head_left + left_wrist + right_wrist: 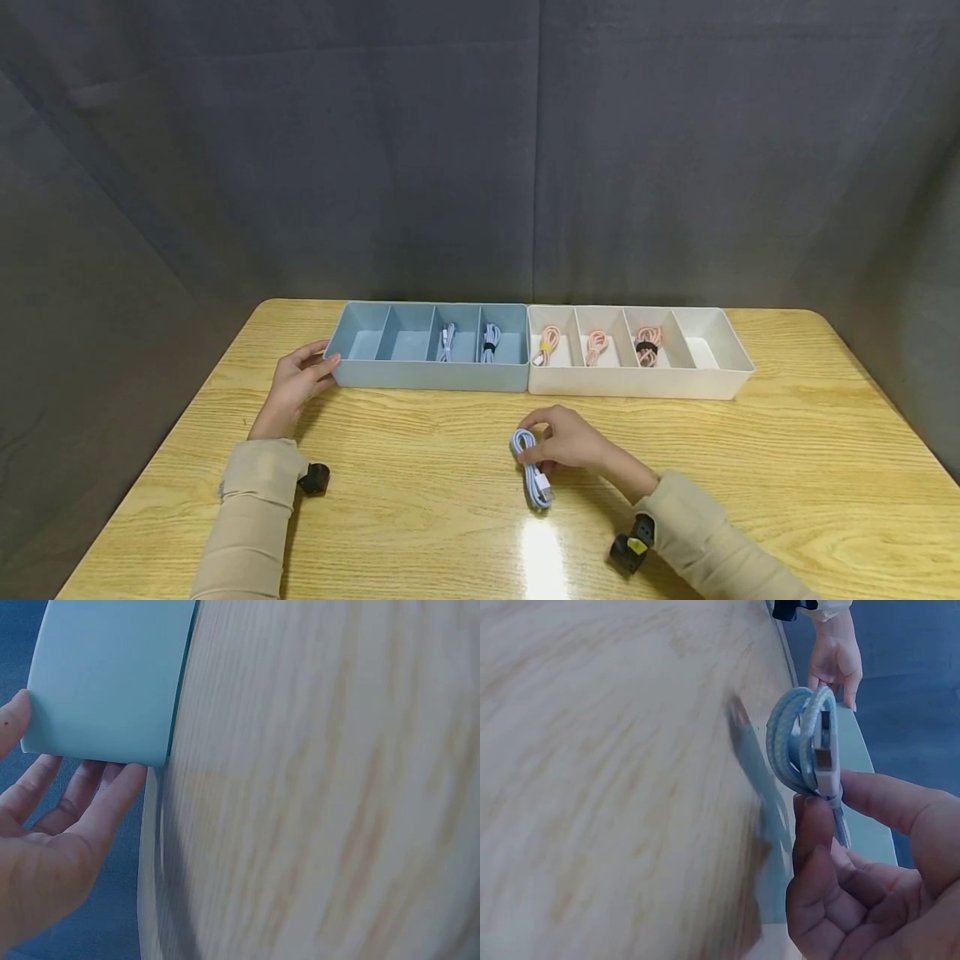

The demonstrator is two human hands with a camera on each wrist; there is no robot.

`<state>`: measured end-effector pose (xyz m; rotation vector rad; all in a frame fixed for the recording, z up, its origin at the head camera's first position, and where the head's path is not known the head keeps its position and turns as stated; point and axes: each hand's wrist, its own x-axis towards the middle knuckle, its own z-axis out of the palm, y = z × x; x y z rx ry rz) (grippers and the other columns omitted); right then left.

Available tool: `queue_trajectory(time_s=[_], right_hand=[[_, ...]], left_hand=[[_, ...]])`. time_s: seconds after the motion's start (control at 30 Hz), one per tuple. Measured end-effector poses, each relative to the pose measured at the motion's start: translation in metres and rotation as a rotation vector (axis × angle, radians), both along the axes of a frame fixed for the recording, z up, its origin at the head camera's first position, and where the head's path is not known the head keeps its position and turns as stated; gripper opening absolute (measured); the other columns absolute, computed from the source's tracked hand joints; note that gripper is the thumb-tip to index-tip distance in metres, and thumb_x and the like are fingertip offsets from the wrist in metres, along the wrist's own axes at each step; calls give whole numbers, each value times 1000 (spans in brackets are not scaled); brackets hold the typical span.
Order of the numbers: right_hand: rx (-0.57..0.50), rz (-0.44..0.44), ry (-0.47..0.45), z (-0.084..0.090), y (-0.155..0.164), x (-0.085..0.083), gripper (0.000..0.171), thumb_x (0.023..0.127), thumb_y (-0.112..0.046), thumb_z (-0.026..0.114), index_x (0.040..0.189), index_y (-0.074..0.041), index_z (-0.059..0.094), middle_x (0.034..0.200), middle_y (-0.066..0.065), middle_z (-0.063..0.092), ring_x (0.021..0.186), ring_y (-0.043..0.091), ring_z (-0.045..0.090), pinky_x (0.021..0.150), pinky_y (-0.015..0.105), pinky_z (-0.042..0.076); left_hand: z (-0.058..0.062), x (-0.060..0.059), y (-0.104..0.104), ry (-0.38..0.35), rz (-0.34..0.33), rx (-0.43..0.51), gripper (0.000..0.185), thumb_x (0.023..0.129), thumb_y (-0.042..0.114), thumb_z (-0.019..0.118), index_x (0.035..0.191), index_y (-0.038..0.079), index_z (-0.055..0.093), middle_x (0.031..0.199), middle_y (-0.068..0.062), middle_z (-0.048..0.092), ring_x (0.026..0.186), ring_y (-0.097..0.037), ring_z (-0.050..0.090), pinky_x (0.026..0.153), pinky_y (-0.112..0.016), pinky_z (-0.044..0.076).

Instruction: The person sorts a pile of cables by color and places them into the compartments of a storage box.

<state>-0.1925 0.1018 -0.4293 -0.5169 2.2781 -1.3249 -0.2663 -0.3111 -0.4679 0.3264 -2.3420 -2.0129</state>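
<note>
My right hand point(564, 440) pinches a coiled light-blue cable point(531, 468) just above the wooden table point(420, 517), in front of the two trays. The right wrist view shows the cable point(804, 742) held between thumb and fingers point(817, 847), its plug showing. My left hand point(298, 380) rests with straight fingers against the left end of the blue divided tray point(420, 379); in the left wrist view the fingers point(90, 802) touch the tray's corner point(112, 682). Two blue cables point(468, 342) lie in its right compartments.
A white divided tray point(637, 382) stands beside the blue one, with three pink cables point(596, 344) in its left compartments. A dark grey cloth backdrop point(480, 150) hangs behind the table.
</note>
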Motion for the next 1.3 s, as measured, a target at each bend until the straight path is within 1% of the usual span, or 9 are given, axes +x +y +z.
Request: queue_trajectory(time_s=[0.17, 0.33, 0.5, 0.67, 0.77, 0.87, 1.03, 1.2, 1.3], right_hand=[[-36, -13, -13, 4, -2, -3, 42, 75, -5, 72, 111, 8, 56, 57, 6, 60, 49, 14, 56, 46, 28, 49], [-41, -45, -22, 9, -6, -7, 41, 76, -5, 71, 112, 6, 57, 59, 5, 60, 50, 14, 57, 49, 29, 51], [-65, -40, -36, 13, -11, -10, 41, 77, -5, 70, 113, 6, 57, 60, 5, 60, 50, 14, 56, 52, 32, 53], [-92, -37, -27, 19, -13, -15, 45, 77, -5, 70, 116, 9, 54, 57, 4, 58, 50, 14, 54, 51, 33, 52], [-109, -52, -22, 24, -14, -18, 46, 77, -4, 70, 118, 10, 53, 57, 3, 58, 50, 13, 54, 52, 35, 52], [-129, -69, -27, 29, -16, -21, 46, 77, -2, 70, 118, 11, 53, 58, 3, 58, 50, 13, 54, 53, 35, 52], [-154, -86, -34, 35, -20, -24, 45, 76, -2, 70, 117, 10, 54, 60, 6, 58, 52, 14, 54, 54, 33, 51], [-154, -84, 9, 40, -24, -27, 43, 77, -5, 70, 116, 7, 56, 55, 4, 56, 50, 13, 51, 49, 27, 44], [-149, -83, 28, 42, -26, -28, 44, 78, -8, 70, 117, 6, 56, 55, 3, 57, 50, 14, 52, 49, 29, 45]], left_hand=[[1, 0, 1, -7, 7, -5, 70, 83, 32, 67, 138, 3, 36, 121, -18, 39, 105, -28, 49, 71, -17, 51], [1, 0, 1, -11, 6, -9, 70, 83, 32, 66, 139, 4, 35, 122, -18, 38, 108, -30, 48, 73, -18, 51], [2, 1, 1, -12, 4, -8, 69, 84, 31, 66, 139, 3, 35, 123, -19, 37, 110, -32, 48, 74, -19, 51], [4, 3, 3, -9, 13, -12, 68, 84, 31, 65, 139, 4, 36, 122, -18, 39, 101, -23, 53, 74, -19, 51], [7, 6, 4, -4, 5, -19, 67, 85, 31, 65, 139, 2, 35, 121, -18, 39, 94, -16, 54, 75, -19, 50], [10, 8, 6, 1, -3, -24, 67, 86, 30, 64, 139, 1, 35, 121, -19, 39, 91, -13, 54, 75, -19, 50], [7, 6, 4, 5, 0, -22, 68, 84, 32, 65, 138, 2, 36, 121, -19, 39, 94, -15, 54, 74, -18, 50], [1, 2, 1, 14, 3, -14, 69, 84, 32, 66, 138, 2, 36, 121, -19, 39, 99, -23, 53, 73, -19, 51], [-1, 2, 0, 18, -2, -16, 69, 84, 33, 65, 138, 2, 35, 122, -20, 39, 102, -26, 52, 73, -19, 51]])
